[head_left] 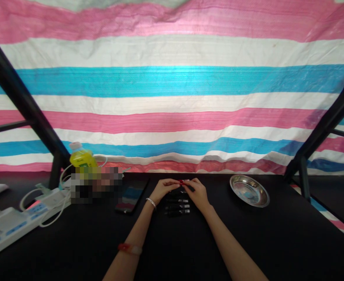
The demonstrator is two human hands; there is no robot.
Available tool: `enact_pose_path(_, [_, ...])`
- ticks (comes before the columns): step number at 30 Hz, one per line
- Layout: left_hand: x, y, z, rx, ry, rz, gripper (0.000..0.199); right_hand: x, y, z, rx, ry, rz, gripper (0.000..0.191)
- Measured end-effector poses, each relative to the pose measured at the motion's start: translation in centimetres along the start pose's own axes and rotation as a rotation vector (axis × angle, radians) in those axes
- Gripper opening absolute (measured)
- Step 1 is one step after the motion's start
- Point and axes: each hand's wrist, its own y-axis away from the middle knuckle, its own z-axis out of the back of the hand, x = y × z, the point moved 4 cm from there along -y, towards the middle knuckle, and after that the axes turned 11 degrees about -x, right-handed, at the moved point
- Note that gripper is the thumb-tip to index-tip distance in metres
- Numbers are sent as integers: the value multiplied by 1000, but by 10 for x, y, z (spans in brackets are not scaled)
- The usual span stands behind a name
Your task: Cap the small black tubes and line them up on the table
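Little red piece (181,182) sits right between the hands, so neither's nearer: left hand (162,189) and right hand (199,194) both seem to have fingers pinched on it. Can't tell its long axis; dark sticks (177,213) closer in lie sideways on the surface (186,249).

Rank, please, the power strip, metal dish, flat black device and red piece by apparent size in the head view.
1. Power strip, partly cut off
2. Metal dish and flat black device, too alike to rank
3. Red piece
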Motion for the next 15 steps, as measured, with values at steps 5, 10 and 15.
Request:
enact_pose_path(5, [4, -7, 8, -122, -33, -51, 37, -7, 0, 0, -69, -59, -114, 17])
enact_pose_path(10, [3, -14, 23, -307, -286, -368, 24, -17, -2, 3, -173, -83, -238, 19])
enact_pose_path(15, [11, -15, 15, -160, -528, -454, 31, -23, -3, 6, -232, -119, -331, 21])
